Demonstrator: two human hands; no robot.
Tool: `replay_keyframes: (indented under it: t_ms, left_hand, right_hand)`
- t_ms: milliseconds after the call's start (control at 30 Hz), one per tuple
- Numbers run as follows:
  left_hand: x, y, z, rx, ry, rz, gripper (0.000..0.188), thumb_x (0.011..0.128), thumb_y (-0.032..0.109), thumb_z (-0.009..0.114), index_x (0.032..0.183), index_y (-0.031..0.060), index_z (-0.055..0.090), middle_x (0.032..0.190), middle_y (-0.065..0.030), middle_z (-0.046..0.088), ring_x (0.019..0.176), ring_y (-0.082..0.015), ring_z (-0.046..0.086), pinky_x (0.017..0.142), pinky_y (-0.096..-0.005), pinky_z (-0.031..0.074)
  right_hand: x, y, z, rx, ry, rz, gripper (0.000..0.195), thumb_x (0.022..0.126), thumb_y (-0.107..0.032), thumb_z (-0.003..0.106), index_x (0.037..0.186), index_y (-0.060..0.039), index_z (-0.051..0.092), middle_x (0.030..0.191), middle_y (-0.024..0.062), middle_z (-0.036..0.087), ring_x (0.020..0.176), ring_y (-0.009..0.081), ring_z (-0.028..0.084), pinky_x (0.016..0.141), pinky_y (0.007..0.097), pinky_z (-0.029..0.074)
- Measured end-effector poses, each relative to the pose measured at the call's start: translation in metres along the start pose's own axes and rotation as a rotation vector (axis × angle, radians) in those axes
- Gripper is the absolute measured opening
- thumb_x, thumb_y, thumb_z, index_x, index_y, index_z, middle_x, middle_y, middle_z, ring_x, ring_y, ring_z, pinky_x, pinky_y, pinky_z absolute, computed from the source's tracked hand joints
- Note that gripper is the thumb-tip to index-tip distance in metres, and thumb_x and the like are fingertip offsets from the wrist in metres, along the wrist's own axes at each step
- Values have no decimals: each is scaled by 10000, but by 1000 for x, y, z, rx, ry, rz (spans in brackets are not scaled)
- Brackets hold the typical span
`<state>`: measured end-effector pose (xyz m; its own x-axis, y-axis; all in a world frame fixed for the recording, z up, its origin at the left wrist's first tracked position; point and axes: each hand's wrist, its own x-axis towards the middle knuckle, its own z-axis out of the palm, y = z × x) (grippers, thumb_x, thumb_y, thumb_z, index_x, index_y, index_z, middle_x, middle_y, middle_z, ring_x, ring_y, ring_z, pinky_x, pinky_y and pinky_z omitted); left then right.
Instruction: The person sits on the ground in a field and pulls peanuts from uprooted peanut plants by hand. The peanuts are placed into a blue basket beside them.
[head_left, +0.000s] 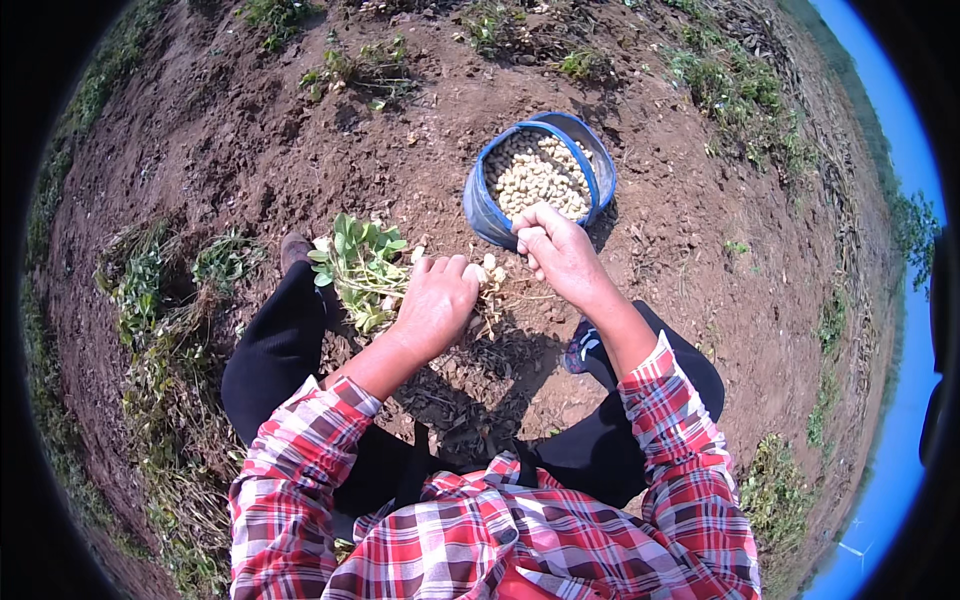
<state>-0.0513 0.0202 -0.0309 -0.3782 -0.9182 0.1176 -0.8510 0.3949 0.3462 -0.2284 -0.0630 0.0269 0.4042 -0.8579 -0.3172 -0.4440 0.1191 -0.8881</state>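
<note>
My left hand (441, 300) is closed around the stems of an uprooted peanut plant (360, 262). Its green leaves spread to the left of my fist. Pale peanut pods (491, 271) and thin roots stick out on the right side. My right hand (555, 251) is curled at the near rim of a blue-edged bucket (480, 214), in front of the pods inside it. Whether a pod sits within those curled fingers is hidden. Many loose peanut pods (536, 172) fill much of the bucket.
Pulled peanut plants (161, 337) lie heaped along my left side. More plants (367, 71) lie ahead on the brown soil (247, 150), and others (739, 97) at the far right. My shoe (295, 251) and my patterned sock (576, 349) flank the work area.
</note>
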Motion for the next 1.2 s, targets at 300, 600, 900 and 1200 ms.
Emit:
replay_keyframes:
  t_ms: [300, 600, 900, 1200]
  left_hand:
    - [1, 0, 4, -19, -77, -20, 185, 744, 136, 586, 876, 9, 558, 914, -121, 535, 943, -286, 542, 872, -424, 380]
    - [-2, 0, 5, 44, -23, 50, 103, 776, 113, 540, 850, 44, 557, 881, -102, 544, 886, -255, 549, 803, -398, 395]
    - [-2, 4, 6, 10, -41, 24, 142, 769, 110, 565, 890, 53, 518, 881, -96, 547, 902, -251, 554, 815, -391, 396]
    - [2, -3, 1, -50, -56, -3, 302, 627, 137, 737, 841, 44, 545, 859, -96, 562, 887, -261, 567, 809, -389, 398]
  right_hand:
    - [0, 24, 23, 458, 30, 176, 226, 946, -212, 498, 816, -33, 541, 658, 14, 505, 511, 99, 470, 454, 260, 374]
    - [-8, 22, 35, -349, -60, -333, 238, 881, -218, 620, 862, 2, 530, 718, 104, 543, 656, 216, 528, 620, 331, 436]
    - [18, 14, -15, 373, 162, 94, 133, 926, -161, 550, 872, -40, 540, 696, -6, 511, 568, 60, 459, 506, 221, 403]
    - [-8, 10, 15, -470, -106, -373, 194, 772, -124, 677, 907, -33, 572, 852, 134, 586, 864, 329, 584, 750, 421, 466]
